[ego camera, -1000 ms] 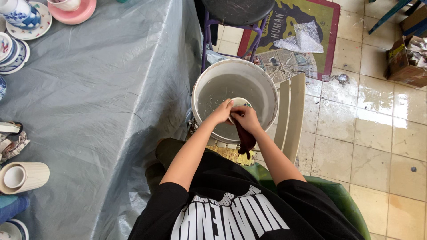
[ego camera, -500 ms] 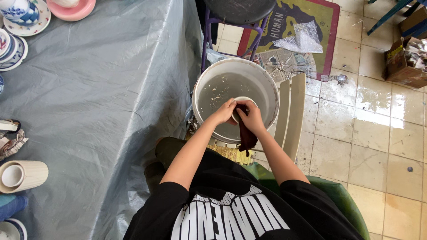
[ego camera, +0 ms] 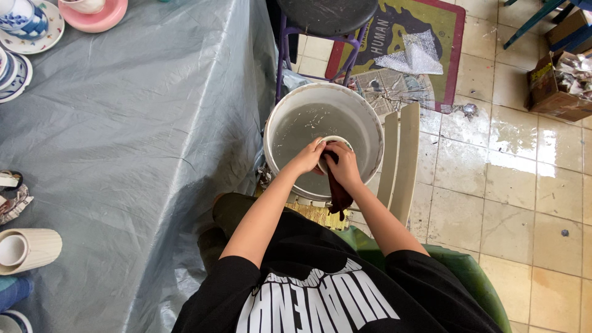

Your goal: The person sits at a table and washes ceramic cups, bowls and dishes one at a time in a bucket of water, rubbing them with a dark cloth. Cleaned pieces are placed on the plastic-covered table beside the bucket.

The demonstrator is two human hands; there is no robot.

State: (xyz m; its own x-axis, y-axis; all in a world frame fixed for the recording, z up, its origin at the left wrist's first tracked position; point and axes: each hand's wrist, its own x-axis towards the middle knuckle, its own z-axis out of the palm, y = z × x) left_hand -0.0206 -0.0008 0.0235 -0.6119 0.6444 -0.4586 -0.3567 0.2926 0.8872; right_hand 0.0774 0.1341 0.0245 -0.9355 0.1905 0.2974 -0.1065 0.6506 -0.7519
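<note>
Centre frame, over the white bucket (ego camera: 295,110) of murky water: both hands work on a small white bowl (ego camera: 333,141) held above the water surface. Left hand (ego camera: 306,159) is curled around the bowl's near-left rim, gripping it. Right hand (ego camera: 344,168) is closed on a dark maroon rag (ego camera: 338,196), pressing it against the bowl's inside or rim; the rag's tail hangs down past the bucket's near edge, looks soaked.

Handling call on the bowl: looks like glazed ceramic, so rigid, brittle, light enough for one hand. Wet glaze will likely be slick, so a pinch on the rim alone seems risky; better a cupped hold with fingers under the wall and thumb over the rim, roughly as the left hand has it. A drop onto the bucket wall or the tile floor (ego camera: 524,197) would probably chip it. Rag is soft, limp, drips; grab anywhere.

Surroundings: bucket sits on a slatted pale chair (ego camera: 404,163). Left of frame, a table under grey plastic sheeting (ego camera: 135,135). Upper left corner, a pink saucer (ego camera: 98,18) and blue-patterned plates (ego camera: 37,31). Lower left edge, a plain cylinder cup (ego camera: 28,250) on its side. Top centre, a dark round stool (ego camera: 327,15); upper right, a cardboard box (ego camera: 558,86).
</note>
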